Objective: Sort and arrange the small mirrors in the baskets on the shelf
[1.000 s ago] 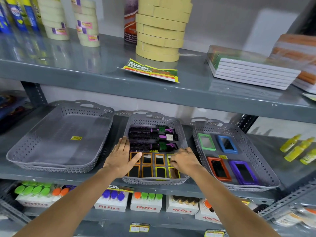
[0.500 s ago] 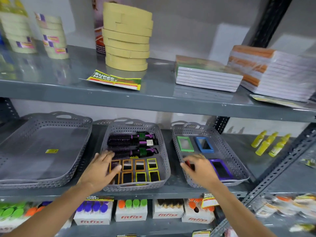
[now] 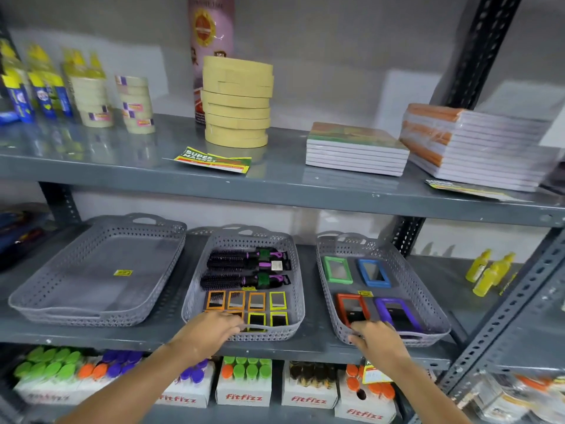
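Three grey perforated baskets stand on the middle shelf. The middle basket holds small orange-framed mirrors and yellow-framed mirrors in two rows, behind them black hairbrushes. My left hand lies over its front rim and covers the front-left mirrors. The right basket holds larger mirrors: green, blue, red and purple. My right hand curls over that basket's front rim, just in front of the red mirror.
The left basket holds only a yellow sticker. Yellow bottles stand right of the baskets beside a slotted post. Tape rolls and stacked notebooks sit on the upper shelf. Boxes of capped bottles fill the lower shelf.
My right hand left the middle basket, went over the red mirror in the right basket, then drew back to its front rim. My left hand slid to the middle basket's front edge.
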Demonstrator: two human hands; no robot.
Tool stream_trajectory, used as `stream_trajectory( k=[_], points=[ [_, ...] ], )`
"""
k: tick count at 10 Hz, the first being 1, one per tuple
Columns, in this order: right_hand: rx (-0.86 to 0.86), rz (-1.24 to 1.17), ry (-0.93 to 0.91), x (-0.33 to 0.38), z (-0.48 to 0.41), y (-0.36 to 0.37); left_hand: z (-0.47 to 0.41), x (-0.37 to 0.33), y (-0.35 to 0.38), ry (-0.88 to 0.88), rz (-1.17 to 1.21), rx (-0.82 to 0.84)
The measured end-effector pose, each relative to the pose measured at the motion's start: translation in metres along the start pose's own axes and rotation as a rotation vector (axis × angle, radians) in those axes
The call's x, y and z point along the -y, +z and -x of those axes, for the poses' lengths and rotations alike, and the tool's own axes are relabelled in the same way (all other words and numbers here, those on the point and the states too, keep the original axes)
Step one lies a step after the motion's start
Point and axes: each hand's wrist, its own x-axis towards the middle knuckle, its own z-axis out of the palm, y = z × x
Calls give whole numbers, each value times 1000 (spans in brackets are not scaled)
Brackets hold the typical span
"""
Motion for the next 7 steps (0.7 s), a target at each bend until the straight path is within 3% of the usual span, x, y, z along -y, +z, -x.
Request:
stream_trajectory(
  k=[3, 7],
  points=[
    [-29, -3, -51, -3, -3, 6, 6, -4, -4, -79, 80, -35],
    [-116, -26, -45, 17, 28, -3, 35, -18, -14, -92, -66, -37]
  ],
)
